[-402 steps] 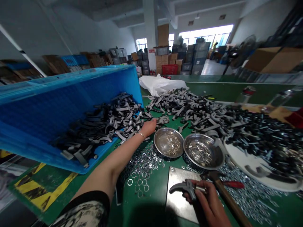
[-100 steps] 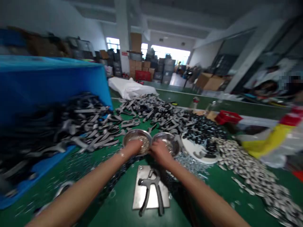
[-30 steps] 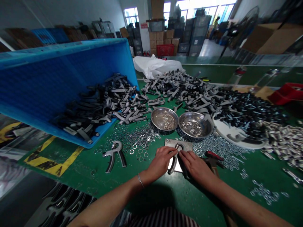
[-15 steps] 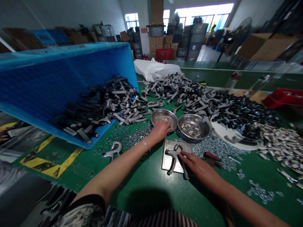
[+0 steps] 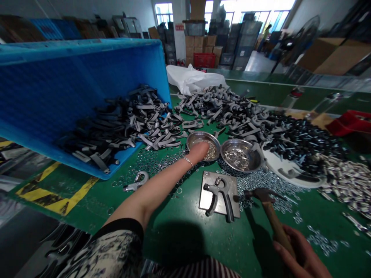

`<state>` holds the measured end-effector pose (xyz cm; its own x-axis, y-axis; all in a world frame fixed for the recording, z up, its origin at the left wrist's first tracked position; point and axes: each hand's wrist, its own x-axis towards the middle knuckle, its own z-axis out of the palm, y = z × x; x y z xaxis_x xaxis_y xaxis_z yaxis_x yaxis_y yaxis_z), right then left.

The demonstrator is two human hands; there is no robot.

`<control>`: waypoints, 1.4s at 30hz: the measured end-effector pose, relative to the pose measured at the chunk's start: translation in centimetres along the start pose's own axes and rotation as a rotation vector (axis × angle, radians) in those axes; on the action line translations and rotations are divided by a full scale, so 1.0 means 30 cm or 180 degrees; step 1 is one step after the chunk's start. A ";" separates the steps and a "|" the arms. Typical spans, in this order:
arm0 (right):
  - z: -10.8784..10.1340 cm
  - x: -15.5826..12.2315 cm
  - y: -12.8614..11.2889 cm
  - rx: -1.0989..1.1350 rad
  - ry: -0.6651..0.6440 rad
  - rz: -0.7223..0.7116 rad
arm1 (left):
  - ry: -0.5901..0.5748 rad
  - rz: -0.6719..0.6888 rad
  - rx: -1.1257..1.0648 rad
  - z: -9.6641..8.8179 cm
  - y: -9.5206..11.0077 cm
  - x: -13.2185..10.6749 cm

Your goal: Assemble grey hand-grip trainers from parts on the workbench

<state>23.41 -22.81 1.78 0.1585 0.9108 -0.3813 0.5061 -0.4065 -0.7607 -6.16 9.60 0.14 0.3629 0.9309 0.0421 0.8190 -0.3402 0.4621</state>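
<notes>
My left hand (image 5: 199,151) reaches into a shallow steel bowl (image 5: 201,139) holding small shiny parts, its fingertips down among them. My right hand (image 5: 298,251) grips the wooden handle of a hammer (image 5: 275,218) at the lower right, with the hammer's head raised just off the bench beside a steel plate (image 5: 235,183). A grey-and-black hand grip exerciser (image 5: 217,195) lies on that plate, away from both hands. Another exerciser (image 5: 136,182) lies among loose washers left of my left forearm.
A tilted blue plastic crate (image 5: 72,81) holds black-and-grey grip handles, and more spill across the green bench. A second steel bowl (image 5: 240,155), a white round tray (image 5: 290,173), heaps of bolts and washers, and a red basket (image 5: 350,121) lie nearby.
My right hand has let go of the exerciser and taken up the hammer, drawing it toward me. My left hand has reached from the plate into the left bowl.
</notes>
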 end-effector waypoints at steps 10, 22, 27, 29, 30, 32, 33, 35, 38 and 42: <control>0.050 0.120 -0.204 -0.1277 -0.0122 -0.0803 | 0.0386 0.0132 -0.0656 -0.080 0.015 -0.040; 0.136 0.105 -0.151 0.1274 0.0051 0.0602 | -0.0407 0.0426 -0.2006 0.054 0.126 -0.337; 0.182 0.083 -0.067 0.1646 0.0175 0.0570 | -0.0255 0.0807 -0.0885 0.105 0.135 -0.292; 0.190 0.087 -0.051 0.1645 0.0167 0.0453 | -0.0276 0.0810 -0.0749 0.113 0.144 -0.285; 0.194 0.091 -0.048 0.1660 0.0133 0.0422 | -0.0280 0.0805 -0.0693 0.114 0.149 -0.283; 0.204 0.099 -0.047 0.1758 0.0058 0.0390 | -0.0284 0.0815 -0.0553 0.116 0.158 -0.283; 0.210 0.102 -0.050 0.1840 0.0029 0.0405 | -0.0288 0.0830 -0.0482 0.117 0.161 -0.283; 0.218 0.102 -0.059 0.2032 0.0033 0.0495 | -0.0298 0.0883 -0.0337 0.116 0.163 -0.281; 0.219 0.093 -0.075 0.2172 0.0114 0.0604 | -0.0321 0.0990 -0.0102 0.113 0.165 -0.280; 0.212 0.093 -0.071 0.2140 0.0066 0.0573 | -0.0336 0.1121 0.0227 0.106 0.189 -0.300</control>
<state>17.38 -19.87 -1.01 0.2102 0.8235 -0.5270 -0.1633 -0.5019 -0.8494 -3.36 -1.12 -0.44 0.6686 0.7377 0.0943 0.6635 -0.6489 0.3724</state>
